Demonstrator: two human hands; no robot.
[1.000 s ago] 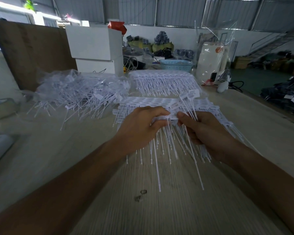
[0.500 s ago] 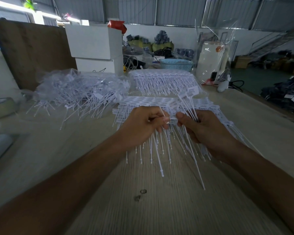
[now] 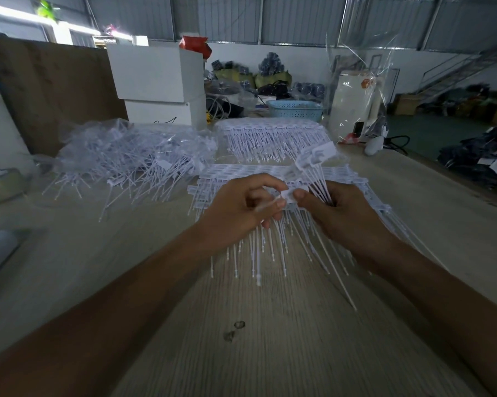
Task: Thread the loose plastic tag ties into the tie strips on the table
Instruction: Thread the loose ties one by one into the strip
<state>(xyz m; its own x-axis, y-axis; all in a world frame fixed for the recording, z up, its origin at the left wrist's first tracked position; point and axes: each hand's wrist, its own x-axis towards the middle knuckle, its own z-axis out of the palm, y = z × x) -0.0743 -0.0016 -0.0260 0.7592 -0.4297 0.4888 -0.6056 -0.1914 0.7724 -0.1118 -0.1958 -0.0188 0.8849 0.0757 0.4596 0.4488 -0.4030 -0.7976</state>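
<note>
While threading goes on at the centre of the tabletop (image 3: 270, 353): left hand (image 3: 236, 207) in a narrow pinch grip on one tie's tail, right hand (image 3: 344, 216) closed around a bundle of loose ties (image 3: 316, 179), thumb pressing a tag head beside the left fingertips, both over the near tie strips (image 3: 241, 171). Done so far, by the look of it: a filled strip batch (image 3: 273, 136) at twelve o'clock and several layered rows under the hands. Left to do, and plenty: a big tangled heap of loose ties (image 3: 132, 159) at ten o'clock, so likely nowhere near finished.
</note>
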